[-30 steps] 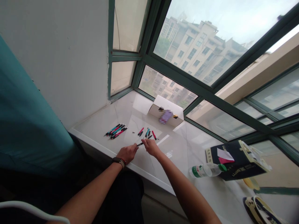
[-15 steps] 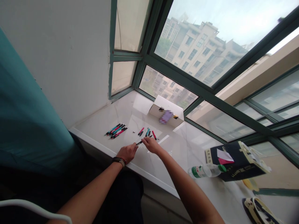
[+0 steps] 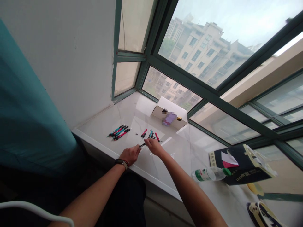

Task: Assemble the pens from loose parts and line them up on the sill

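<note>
My left hand (image 3: 130, 155), a band on its wrist, is closed around a black pen barrel (image 3: 142, 145) just above the counter's front edge. The barrel's dark end points toward my right hand (image 3: 153, 147), whose fingers are pinched together close by that end. What the right fingertips hold, if anything, is too small to make out. Beyond my hands lie loose pen parts: a red barrel piece (image 3: 157, 136), another red piece (image 3: 144, 133), a teal piece (image 3: 151, 134) and small black pieces. To the left, several teal, red and black pens (image 3: 120, 131) lie side by side in a bunch.
An open white box (image 3: 156, 113) with a blurred purple patch stands against the window. On the right, a plastic bottle with a green cap (image 3: 210, 174) lies before a dark paper bag (image 3: 239, 167). A dark patterned round item (image 3: 254, 209) sits at lower right on the white counter (image 3: 175, 164).
My right fingertips have shifted slightly up from the black barrel's end, showing more of it. The left hand keeps its grip. The whole view has moved a little.
</note>
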`<state>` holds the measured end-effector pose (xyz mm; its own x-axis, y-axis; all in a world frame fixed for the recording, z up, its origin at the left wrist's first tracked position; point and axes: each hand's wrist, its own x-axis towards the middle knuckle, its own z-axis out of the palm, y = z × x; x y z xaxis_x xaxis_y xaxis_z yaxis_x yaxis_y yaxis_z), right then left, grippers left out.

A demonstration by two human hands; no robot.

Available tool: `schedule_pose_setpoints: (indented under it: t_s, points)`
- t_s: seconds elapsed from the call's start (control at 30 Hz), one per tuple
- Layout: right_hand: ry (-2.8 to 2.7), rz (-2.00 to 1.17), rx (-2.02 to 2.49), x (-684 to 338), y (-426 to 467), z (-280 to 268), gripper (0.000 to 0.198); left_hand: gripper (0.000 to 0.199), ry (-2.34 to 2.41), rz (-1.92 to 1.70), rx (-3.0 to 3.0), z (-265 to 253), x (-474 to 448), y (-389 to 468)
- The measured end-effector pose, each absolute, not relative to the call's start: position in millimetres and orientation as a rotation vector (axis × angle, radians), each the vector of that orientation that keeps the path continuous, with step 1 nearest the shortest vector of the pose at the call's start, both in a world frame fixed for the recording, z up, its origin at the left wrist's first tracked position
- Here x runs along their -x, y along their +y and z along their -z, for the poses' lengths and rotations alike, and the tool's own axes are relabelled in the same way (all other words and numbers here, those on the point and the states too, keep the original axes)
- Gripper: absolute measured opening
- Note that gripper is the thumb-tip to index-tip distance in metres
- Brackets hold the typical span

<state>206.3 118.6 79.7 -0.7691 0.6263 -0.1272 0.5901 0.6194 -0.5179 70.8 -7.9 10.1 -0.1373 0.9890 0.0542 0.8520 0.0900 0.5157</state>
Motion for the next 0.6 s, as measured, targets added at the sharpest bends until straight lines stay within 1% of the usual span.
schedule_pose_setpoints:
  t_s: [0.13, 0.23, 0.4, 0.6]
  points:
    - [-2.720, -0.926, 0.990, -210, 116, -84, 0.022, 0.036, 2.062, -0.620, -1.801, -12, -71, -8]
    - [-2.738, -0.921, 0.979, -212, 115, -84, 0.018, 0.037, 2.068, -0.605, -1.788, -14, -72, -9]
    - [-2.737, -0.841, 1.042, -210, 114, -77, 0.021, 0.038, 2.060, -0.609, -1.783, -16, -72, -9]
    - [-2.778, -0.738, 1.118, -208, 113, -77, 0.037, 0.038, 2.055, -0.611, -1.774, -17, -72, -10]
